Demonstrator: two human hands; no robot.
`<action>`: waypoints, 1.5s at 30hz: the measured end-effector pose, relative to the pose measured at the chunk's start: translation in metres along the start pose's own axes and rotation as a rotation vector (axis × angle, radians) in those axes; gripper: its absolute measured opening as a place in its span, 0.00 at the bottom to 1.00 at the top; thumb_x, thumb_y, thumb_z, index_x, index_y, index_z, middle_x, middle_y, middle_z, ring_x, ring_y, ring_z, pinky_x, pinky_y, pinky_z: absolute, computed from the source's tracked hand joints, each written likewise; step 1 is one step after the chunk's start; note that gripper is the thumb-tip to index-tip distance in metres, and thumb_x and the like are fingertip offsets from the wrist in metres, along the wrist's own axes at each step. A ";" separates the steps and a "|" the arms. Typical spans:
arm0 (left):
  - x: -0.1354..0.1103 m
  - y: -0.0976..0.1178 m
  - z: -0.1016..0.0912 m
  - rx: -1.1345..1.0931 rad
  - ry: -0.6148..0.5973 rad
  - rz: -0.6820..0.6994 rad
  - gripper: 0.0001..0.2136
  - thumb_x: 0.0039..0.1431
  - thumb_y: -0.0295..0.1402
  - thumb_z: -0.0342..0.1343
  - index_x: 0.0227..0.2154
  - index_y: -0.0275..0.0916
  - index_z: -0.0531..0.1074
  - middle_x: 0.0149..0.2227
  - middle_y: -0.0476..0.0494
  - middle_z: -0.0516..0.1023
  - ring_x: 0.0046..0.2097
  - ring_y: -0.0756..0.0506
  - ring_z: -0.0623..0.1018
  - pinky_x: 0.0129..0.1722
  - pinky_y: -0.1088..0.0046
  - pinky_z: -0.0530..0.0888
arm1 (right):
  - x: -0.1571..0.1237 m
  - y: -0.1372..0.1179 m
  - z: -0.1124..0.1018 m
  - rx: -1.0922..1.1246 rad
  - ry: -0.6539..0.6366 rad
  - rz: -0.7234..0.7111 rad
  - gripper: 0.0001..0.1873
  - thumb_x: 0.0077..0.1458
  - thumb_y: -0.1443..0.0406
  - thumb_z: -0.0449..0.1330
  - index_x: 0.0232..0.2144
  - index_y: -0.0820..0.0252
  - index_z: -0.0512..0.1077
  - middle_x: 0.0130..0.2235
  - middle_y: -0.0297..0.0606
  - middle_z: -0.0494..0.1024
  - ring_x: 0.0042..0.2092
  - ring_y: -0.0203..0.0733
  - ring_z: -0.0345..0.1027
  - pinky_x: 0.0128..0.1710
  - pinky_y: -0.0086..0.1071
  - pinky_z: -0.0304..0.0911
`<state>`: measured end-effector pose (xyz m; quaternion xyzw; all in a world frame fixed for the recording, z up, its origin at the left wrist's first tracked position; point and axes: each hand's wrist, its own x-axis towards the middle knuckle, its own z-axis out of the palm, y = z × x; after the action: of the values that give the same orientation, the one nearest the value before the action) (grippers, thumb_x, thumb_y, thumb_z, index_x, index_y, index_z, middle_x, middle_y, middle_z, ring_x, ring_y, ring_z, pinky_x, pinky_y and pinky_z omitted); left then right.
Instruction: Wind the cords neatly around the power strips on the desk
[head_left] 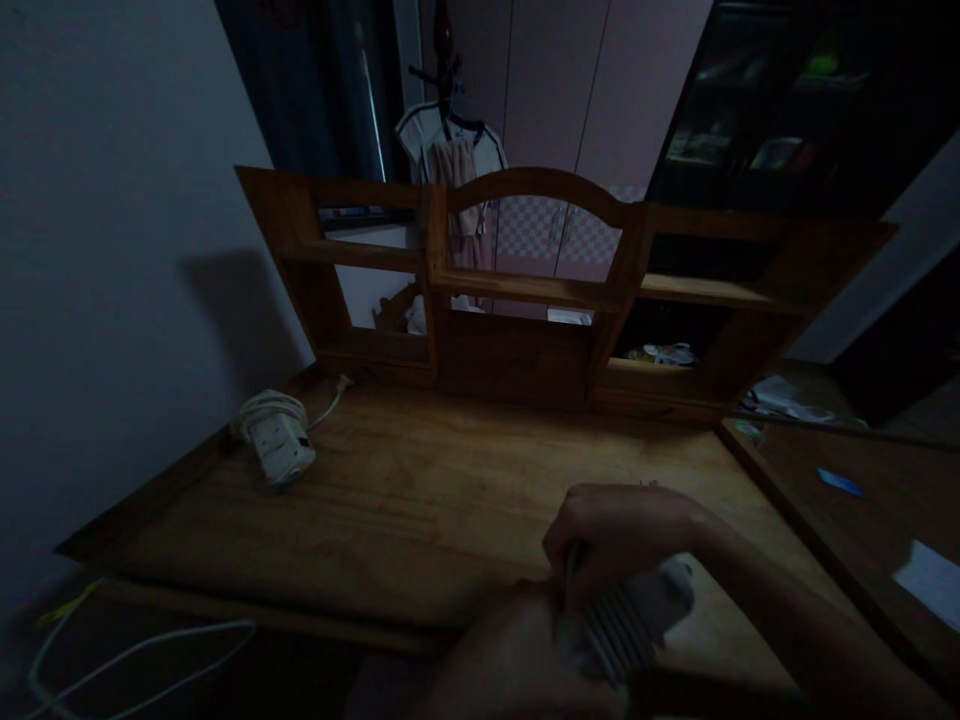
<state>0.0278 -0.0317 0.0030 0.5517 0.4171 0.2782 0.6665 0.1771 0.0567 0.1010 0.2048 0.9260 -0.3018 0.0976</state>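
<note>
My right hand (615, 540) is curled in a fist over the near edge of a wooden desk (420, 500), its fingers wrapped round a thin dark stick-like thing that I cannot make out. Just below it sits a pale ribbed object (630, 620), touching both hands. My left hand (517, 650) lies low at the desk's front edge against that ribbed object; its fingers are hidden in the dark.
A white power strip with a coiled cord (276, 432) lies at the desk's back left, near the wall. A wooden shelf hutch (540, 290) stands along the back. A white cable (142, 650) hangs at lower left. Papers (930, 580) lie on the darker surface to the right.
</note>
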 end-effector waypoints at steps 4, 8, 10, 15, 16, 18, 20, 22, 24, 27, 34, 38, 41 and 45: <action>-0.002 0.013 -0.002 0.194 0.040 0.006 0.17 0.41 0.46 0.68 0.35 0.44 0.80 0.33 0.49 0.82 0.35 0.42 0.78 0.25 0.77 0.67 | 0.005 0.017 -0.007 0.176 0.026 0.025 0.13 0.47 0.56 0.68 0.29 0.61 0.78 0.28 0.31 0.79 0.29 0.32 0.70 0.27 0.22 0.58; 0.007 0.007 -0.002 0.282 0.139 0.052 0.16 0.48 0.46 0.63 0.36 0.42 0.79 0.32 0.47 0.81 0.32 0.44 0.78 0.24 0.76 0.66 | 0.010 0.039 -0.008 0.249 0.135 0.073 0.19 0.42 0.53 0.70 0.27 0.63 0.76 0.26 0.29 0.75 0.28 0.32 0.67 0.25 0.22 0.57; 0.009 0.005 -0.003 0.389 0.195 0.092 0.19 0.47 0.49 0.63 0.36 0.41 0.79 0.31 0.45 0.81 0.31 0.43 0.77 0.25 0.75 0.66 | 0.013 0.051 -0.009 0.338 0.137 0.095 0.21 0.38 0.53 0.72 0.25 0.64 0.74 0.23 0.27 0.72 0.26 0.30 0.64 0.23 0.21 0.55; 0.007 0.002 -0.008 0.621 0.086 0.200 0.25 0.43 0.57 0.62 0.34 0.41 0.79 0.33 0.42 0.81 0.32 0.39 0.78 0.30 0.69 0.68 | 0.019 0.067 -0.010 0.658 -0.121 0.040 0.20 0.40 0.55 0.72 0.26 0.65 0.72 0.24 0.27 0.74 0.26 0.29 0.66 0.26 0.21 0.60; 0.007 0.001 -0.009 0.642 0.053 0.253 0.24 0.44 0.56 0.62 0.37 0.41 0.79 0.35 0.41 0.82 0.35 0.37 0.79 0.33 0.68 0.69 | 0.019 0.068 -0.009 0.706 -0.172 0.024 0.19 0.42 0.55 0.71 0.27 0.65 0.73 0.26 0.29 0.75 0.28 0.31 0.68 0.29 0.23 0.62; 0.009 -0.002 -0.012 0.680 0.020 0.372 0.26 0.47 0.52 0.63 0.46 0.42 0.76 0.39 0.38 0.81 0.39 0.35 0.79 0.39 0.64 0.69 | 0.021 0.071 -0.008 0.752 -0.234 -0.003 0.18 0.45 0.55 0.69 0.30 0.66 0.74 0.29 0.32 0.77 0.31 0.32 0.71 0.34 0.25 0.64; 0.010 -0.003 -0.015 0.707 0.007 0.463 0.28 0.50 0.50 0.62 0.52 0.41 0.73 0.41 0.35 0.81 0.41 0.33 0.79 0.42 0.62 0.69 | 0.022 0.076 -0.007 0.752 -0.237 -0.016 0.19 0.46 0.55 0.69 0.30 0.66 0.74 0.29 0.33 0.77 0.31 0.32 0.69 0.33 0.24 0.63; 0.010 -0.003 -0.019 0.727 0.034 0.518 0.27 0.53 0.48 0.61 0.53 0.39 0.71 0.40 0.33 0.80 0.41 0.34 0.79 0.42 0.63 0.69 | 0.022 0.080 -0.005 0.740 -0.197 -0.009 0.19 0.47 0.54 0.68 0.30 0.67 0.74 0.27 0.31 0.74 0.28 0.29 0.66 0.29 0.22 0.60; 0.012 -0.004 -0.022 0.772 0.094 0.556 0.23 0.55 0.46 0.60 0.49 0.38 0.73 0.38 0.33 0.80 0.39 0.35 0.80 0.39 0.64 0.70 | 0.022 0.082 -0.005 0.737 -0.140 0.011 0.19 0.50 0.53 0.67 0.30 0.66 0.74 0.25 0.29 0.71 0.26 0.27 0.61 0.26 0.21 0.57; 0.017 -0.010 -0.027 0.835 0.266 0.656 0.20 0.55 0.45 0.60 0.44 0.37 0.73 0.36 0.35 0.80 0.37 0.37 0.80 0.36 0.65 0.71 | 0.020 0.084 -0.003 0.749 -0.052 0.021 0.17 0.53 0.54 0.65 0.30 0.66 0.73 0.25 0.28 0.69 0.25 0.27 0.57 0.24 0.21 0.53; 0.023 -0.020 -0.027 0.855 0.718 0.817 0.28 0.50 0.46 0.64 0.50 0.37 0.65 0.35 0.40 0.80 0.34 0.42 0.81 0.33 0.69 0.75 | 0.023 0.093 0.009 0.843 0.191 -0.021 0.15 0.56 0.56 0.62 0.29 0.64 0.71 0.27 0.32 0.67 0.29 0.33 0.59 0.27 0.26 0.55; 0.018 -0.016 -0.027 0.752 0.737 0.716 0.41 0.48 0.48 0.65 0.61 0.39 0.53 0.42 0.41 0.81 0.40 0.42 0.82 0.36 0.71 0.77 | 0.025 0.092 0.010 0.843 0.243 -0.032 0.15 0.56 0.56 0.62 0.27 0.63 0.71 0.26 0.31 0.66 0.29 0.33 0.58 0.28 0.27 0.56; 0.012 -0.011 -0.034 0.748 0.675 0.653 0.47 0.50 0.52 0.62 0.66 0.40 0.42 0.41 0.43 0.81 0.39 0.44 0.82 0.36 0.73 0.78 | 0.025 0.086 0.011 0.857 0.245 -0.035 0.15 0.56 0.55 0.62 0.29 0.63 0.70 0.27 0.31 0.67 0.29 0.32 0.60 0.29 0.27 0.56; 0.003 -0.003 -0.044 0.974 0.423 0.935 0.31 0.65 0.48 0.44 0.65 0.37 0.48 0.48 0.36 0.79 0.46 0.44 0.80 0.46 0.70 0.75 | 0.025 0.076 0.017 0.948 0.083 -0.001 0.16 0.52 0.57 0.66 0.36 0.60 0.67 0.27 0.28 0.69 0.25 0.29 0.58 0.23 0.23 0.53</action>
<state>-0.0090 -0.0082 -0.0027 0.8425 0.3343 0.4182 0.0591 0.1892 0.1104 0.0407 0.2381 0.6894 -0.6827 -0.0440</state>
